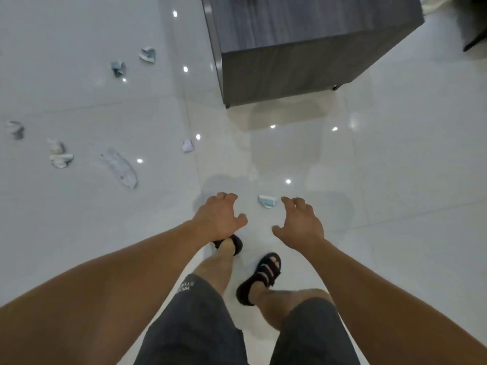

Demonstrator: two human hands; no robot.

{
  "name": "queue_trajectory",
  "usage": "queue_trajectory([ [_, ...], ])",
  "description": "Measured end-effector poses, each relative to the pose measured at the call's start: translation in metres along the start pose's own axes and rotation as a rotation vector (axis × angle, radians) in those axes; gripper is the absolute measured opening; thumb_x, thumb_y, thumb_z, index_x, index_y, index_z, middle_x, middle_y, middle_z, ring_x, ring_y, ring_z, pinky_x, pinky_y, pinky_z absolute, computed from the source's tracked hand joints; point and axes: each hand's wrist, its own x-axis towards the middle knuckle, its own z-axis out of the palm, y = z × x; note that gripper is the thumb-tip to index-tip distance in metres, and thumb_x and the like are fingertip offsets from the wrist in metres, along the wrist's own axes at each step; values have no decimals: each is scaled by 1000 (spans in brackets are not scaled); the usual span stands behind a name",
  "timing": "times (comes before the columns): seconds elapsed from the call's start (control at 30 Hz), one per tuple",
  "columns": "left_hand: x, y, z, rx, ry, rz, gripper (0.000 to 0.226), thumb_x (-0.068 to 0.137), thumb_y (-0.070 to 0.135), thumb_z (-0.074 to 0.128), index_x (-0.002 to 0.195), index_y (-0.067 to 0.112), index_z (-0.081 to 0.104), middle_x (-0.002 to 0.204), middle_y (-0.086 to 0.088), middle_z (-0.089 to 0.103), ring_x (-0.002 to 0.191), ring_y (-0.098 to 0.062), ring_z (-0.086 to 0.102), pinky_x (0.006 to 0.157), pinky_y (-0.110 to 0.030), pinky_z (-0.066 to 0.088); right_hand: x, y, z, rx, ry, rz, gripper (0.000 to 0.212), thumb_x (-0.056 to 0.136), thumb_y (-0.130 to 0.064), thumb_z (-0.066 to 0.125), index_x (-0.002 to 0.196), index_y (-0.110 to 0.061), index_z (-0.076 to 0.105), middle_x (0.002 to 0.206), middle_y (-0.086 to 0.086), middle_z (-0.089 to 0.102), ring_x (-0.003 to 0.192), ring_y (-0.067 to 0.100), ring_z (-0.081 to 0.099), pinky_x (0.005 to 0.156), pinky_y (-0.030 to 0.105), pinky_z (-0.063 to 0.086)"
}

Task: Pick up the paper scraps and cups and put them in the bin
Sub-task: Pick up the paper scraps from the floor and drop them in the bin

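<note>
Several crumpled paper scraps lie on the glossy white tiled floor. The nearest scrap point(267, 201), white and light blue, lies just ahead of my hands. My right hand point(300, 222) hangs close beside it with fingers loosely curled, holding nothing. My left hand point(220, 216) is a little further left, also loosely curled and empty. A small white scrap point(188, 145) lies further ahead. To the left lie a long flattened piece point(120, 167), a crumpled wad point(60, 154) and a scrap point(16, 129) near the edge. Two more scraps point(117, 68) point(148, 55) lie further back. No bin is in view.
A dark grey wood-grain cabinet point(279, 67) stands on the floor ahead and slightly right. My legs in grey shorts and black sandals point(259, 275) are below my hands. Something dark point(474, 35) sits at the top right edge.
</note>
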Motion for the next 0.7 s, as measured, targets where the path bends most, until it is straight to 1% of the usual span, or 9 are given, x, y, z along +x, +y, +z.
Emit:
queue_trajectory([
  [0.17, 107, -14, 47, -41, -18, -70, 66, 91, 47, 47, 148, 21, 27, 151, -2, 32, 134, -23, 35, 103, -38, 36, 117, 35, 60, -125, -103, -40, 79, 86, -48, 59, 150, -24, 20, 149, 4, 29, 131, 28, 34, 101, 42, 40],
  [0.2, 127, -18, 59, -55, -15, -97, 66, 91, 48, 47, 148, 22, 27, 151, -2, 33, 134, -23, 35, 104, -39, 36, 138, 42, 76, -149, -122, -52, 79, 86, -49, 58, 150, -24, 19, 148, 5, 29, 130, 28, 34, 99, 41, 38],
  [0.3, 188, -33, 101, -113, 26, -176, 67, 90, 50, 47, 147, 23, 28, 149, -1, 35, 134, -22, 35, 106, -43, 35, 204, 66, 130, -250, -125, -154, 77, 85, -49, 58, 148, -24, 21, 145, 4, 31, 125, 27, 38, 85, 37, 38],
  [0.33, 209, -37, 116, -128, 30, -173, 67, 90, 51, 47, 147, 23, 27, 149, -1, 35, 134, -22, 35, 107, -41, 35, 226, 74, 147, -275, -123, -182, 77, 85, -49, 58, 147, -24, 21, 145, 4, 31, 124, 27, 38, 84, 37, 38],
  [0.4, 252, -47, 149, -162, 43, -171, 67, 90, 51, 48, 148, 23, 26, 150, 0, 34, 134, -20, 34, 105, -37, 34, 268, 92, 181, -300, -125, -230, 77, 86, -49, 59, 147, -24, 19, 146, 5, 29, 126, 26, 37, 88, 38, 41],
  [0.47, 280, -53, 168, -186, 58, -181, 68, 90, 52, 48, 148, 24, 26, 151, 2, 32, 135, -20, 34, 104, -37, 34, 296, 103, 200, -295, -126, -256, 78, 86, -48, 59, 148, -24, 17, 149, 5, 25, 129, 27, 34, 93, 40, 42],
  [0.57, 328, -64, 207, -235, 66, -204, 68, 90, 53, 47, 148, 25, 25, 152, 4, 30, 136, -19, 33, 104, -38, 33, 341, 120, 238, -299, -136, -273, 82, 85, -47, 63, 148, -23, 17, 149, 5, 24, 129, 27, 33, 95, 41, 42],
  [0.63, 352, -69, 226, -258, 52, -186, 68, 90, 53, 46, 148, 26, 24, 152, 5, 29, 135, -19, 33, 103, -36, 34, 361, 127, 258, -290, -136, -274, 81, 83, -45, 67, 145, -24, 21, 144, 5, 28, 124, 27, 36, 92, 40, 44],
  [0.7, 368, -73, 240, -266, 39, -168, 67, 91, 53, 45, 148, 26, 23, 152, 5, 28, 136, -18, 30, 104, -35, 32, 372, 131, 274, -278, -96, -287, 75, 81, -40, 69, 140, -24, 28, 136, 6, 34, 118, 26, 40, 87, 38, 47],
])
